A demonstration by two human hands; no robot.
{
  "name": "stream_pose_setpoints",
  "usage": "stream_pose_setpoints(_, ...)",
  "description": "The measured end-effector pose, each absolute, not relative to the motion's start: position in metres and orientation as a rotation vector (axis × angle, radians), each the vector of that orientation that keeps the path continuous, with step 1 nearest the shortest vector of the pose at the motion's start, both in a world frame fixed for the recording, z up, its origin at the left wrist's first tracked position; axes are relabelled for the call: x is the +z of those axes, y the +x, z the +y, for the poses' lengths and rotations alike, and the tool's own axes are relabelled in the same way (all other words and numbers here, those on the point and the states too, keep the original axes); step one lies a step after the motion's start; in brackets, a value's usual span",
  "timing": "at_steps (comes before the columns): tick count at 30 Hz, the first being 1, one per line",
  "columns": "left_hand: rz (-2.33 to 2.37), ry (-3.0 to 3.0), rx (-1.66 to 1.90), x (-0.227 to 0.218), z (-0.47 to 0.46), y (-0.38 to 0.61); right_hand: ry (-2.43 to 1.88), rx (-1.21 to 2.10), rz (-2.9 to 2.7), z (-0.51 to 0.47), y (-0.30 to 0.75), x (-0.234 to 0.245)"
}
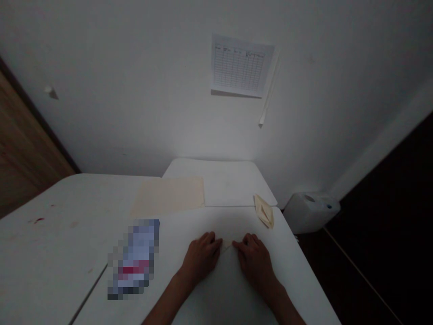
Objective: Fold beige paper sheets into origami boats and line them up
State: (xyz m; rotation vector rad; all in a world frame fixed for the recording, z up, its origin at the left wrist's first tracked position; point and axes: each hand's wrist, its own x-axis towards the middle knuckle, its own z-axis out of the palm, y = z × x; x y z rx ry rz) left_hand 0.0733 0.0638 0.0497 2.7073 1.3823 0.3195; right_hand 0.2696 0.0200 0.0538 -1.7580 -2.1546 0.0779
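Observation:
A small piece of cream paper [227, 244], seemingly folded to a point, lies on the white table between my two hands. My left hand [203, 255] is closed at the paper's left side, its thumb and forefinger at the edge. On the right side, my right hand [254, 261] has its fingers curled, with the forefinger tip on the paper's edge. Most of the paper is hidden under the hands. A folded cream paper piece [264, 211] rests beyond my right hand, near the table's right edge. Farther back on the left lies a flat cream sheet [171, 195].
A pixelated blue-white object [137, 257] lies left of my left arm. The white tables [176, 262] meet along seams. On the wall hangs a printed chart [241, 65] beside a white strip [270, 90]. A white plastic container [309, 212] stands past the right edge.

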Motion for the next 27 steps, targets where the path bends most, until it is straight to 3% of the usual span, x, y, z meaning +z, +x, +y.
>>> stream_pose_setpoints(13, 1.128, 2.828, 0.291, 0.0521, 0.0679, 0.0722, -1.752, 0.088, -2.142, 0.0203, 0.2685, 0.0497)
stream_pose_setpoints(27, 1.241, 2.802, 0.338, 0.0488, 0.0663, 0.0731, -1.82, 0.053, -2.204, 0.021, 0.263, 0.0554)
